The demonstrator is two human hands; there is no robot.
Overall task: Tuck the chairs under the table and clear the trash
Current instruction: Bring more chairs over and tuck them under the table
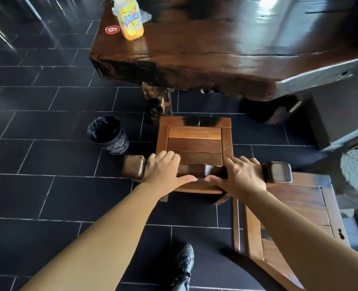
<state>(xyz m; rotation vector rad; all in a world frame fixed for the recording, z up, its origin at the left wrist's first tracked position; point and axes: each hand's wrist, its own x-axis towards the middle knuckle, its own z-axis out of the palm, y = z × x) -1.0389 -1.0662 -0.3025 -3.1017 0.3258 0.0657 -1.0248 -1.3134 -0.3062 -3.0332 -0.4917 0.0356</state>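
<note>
A wooden chair (pixel 195 141) stands on the dark tiled floor in front of the thick dark wooden table (pixel 226 59), its seat just short of the table edge. My left hand (pixel 163 171) and my right hand (pixel 241 177) both grip the chair's top back rail, fingers curled over it, thumbs underneath. A yellow drink bottle (pixel 130 19) stands on the table's near left corner beside a crumpled clear wrapper (pixel 145 16).
A small bin (pixel 107 135) lined with a black bag stands on the floor left of the chair. A second wooden chair (pixel 295 217) is at the right, close to my right arm. A round red number tag (pixel 112 29) lies on the table. My shoe (pixel 183 263) is below.
</note>
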